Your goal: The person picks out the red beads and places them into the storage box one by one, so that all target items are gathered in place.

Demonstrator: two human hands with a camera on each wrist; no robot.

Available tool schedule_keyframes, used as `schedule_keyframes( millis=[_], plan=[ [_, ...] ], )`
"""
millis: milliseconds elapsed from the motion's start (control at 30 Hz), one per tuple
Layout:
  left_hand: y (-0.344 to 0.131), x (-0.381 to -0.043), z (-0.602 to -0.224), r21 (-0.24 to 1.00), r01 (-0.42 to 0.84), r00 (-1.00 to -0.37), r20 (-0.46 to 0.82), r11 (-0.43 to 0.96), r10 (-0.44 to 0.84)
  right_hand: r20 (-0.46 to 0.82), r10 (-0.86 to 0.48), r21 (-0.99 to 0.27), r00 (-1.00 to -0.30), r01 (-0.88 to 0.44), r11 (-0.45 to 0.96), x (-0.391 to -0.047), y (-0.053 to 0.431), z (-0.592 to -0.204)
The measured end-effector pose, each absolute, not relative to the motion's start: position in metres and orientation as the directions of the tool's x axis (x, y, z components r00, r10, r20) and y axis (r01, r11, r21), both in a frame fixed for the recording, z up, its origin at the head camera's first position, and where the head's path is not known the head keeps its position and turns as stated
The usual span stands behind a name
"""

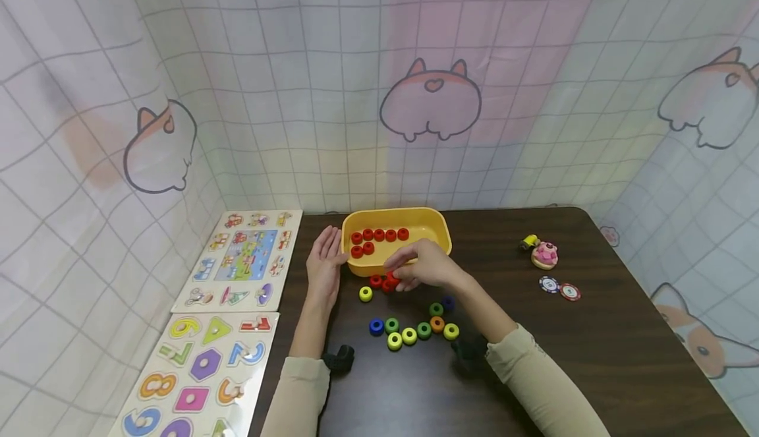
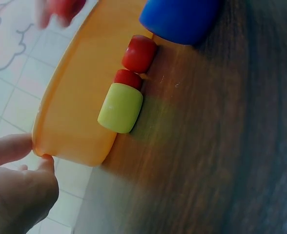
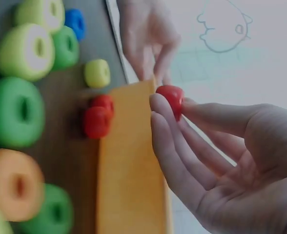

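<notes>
In the head view a yellow tray (image 1: 435, 229) holds several red beads (image 1: 379, 234) in rows. My left hand (image 1: 323, 267) is at its left end with straight fingers, the thumb touching the rim, also seen in the left wrist view beside the tray wall (image 2: 80, 97). My right hand (image 1: 428, 264) pinches a red bead (image 3: 171, 100) between thumb and fingertips, close to the tray's near edge. Below it, other red beads (image 3: 97, 121) lie on the table against the tray's outer side, with a yellow bead (image 1: 365, 294) nearby.
Blue (image 1: 376, 327), green (image 1: 423, 330), yellow (image 1: 409, 336) and orange beads (image 1: 437, 323) lie nearer me on the dark table (image 1: 403, 397). Two puzzle boards (image 1: 204, 292) occupy the left side. At right are a pink toy (image 1: 545, 254), a yellow toy (image 1: 530, 242) and two chips (image 1: 570, 292).
</notes>
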State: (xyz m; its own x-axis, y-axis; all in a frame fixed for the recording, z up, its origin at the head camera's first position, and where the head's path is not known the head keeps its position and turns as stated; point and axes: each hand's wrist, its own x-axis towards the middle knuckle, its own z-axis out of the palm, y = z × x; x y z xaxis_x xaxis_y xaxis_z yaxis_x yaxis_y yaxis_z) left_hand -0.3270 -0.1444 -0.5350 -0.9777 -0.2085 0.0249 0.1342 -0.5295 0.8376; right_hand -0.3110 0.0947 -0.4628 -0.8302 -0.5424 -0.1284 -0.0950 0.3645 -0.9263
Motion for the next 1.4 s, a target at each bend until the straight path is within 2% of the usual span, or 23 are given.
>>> schedule_keyframes(
  millis=[200, 400, 633, 733, 867, 1100, 1400],
  plan=[
    [-0.146, -0.326, -0.536, 0.832, 0.139, -0.976, 0.023, -0.537, -0.216, -0.17, -0.468, -0.901, -0.867, -0.055, 0.43, -0.354, 0.069, -0.449],
    [-0.143, -0.326, -0.535, 0.828, 0.143, -0.978, 0.033, -0.542, -0.208, -0.27, -0.362, -0.843, -0.892, 0.037, 0.537, -0.398, 0.054, -0.459],
    [-0.138, -0.327, -0.535, 0.832, 0.132, -0.979, 0.024, -0.539, -0.204, -0.283, -0.322, -0.811, -0.904, 0.046, 0.583, -0.415, 0.055, -0.48],
    [-0.138, -0.328, -0.535, 0.841, 0.131, -0.979, 0.027, -0.526, -0.201, -0.259, -0.318, -0.819, -0.912, 0.033, 0.572, -0.413, 0.058, -0.483],
    [-0.141, -0.328, -0.534, 0.843, 0.138, -0.979, 0.035, -0.52, -0.202, -0.172, -0.338, -0.831, -0.926, -0.048, 0.554, -0.4, 0.063, -0.475],
    [-0.147, -0.328, -0.531, 0.85, 0.149, -0.978, 0.052, -0.505, -0.201, 0.001, -0.397, -0.857, -0.918, -0.206, 0.473, -0.345, 0.071, -0.452],
    [-0.144, -0.327, -0.535, 0.855, 0.149, -0.976, 0.047, -0.496, -0.212, -0.081, -0.455, -0.77, -0.887, -0.234, 0.594, -0.303, 0.077, -0.463]
  ],
)
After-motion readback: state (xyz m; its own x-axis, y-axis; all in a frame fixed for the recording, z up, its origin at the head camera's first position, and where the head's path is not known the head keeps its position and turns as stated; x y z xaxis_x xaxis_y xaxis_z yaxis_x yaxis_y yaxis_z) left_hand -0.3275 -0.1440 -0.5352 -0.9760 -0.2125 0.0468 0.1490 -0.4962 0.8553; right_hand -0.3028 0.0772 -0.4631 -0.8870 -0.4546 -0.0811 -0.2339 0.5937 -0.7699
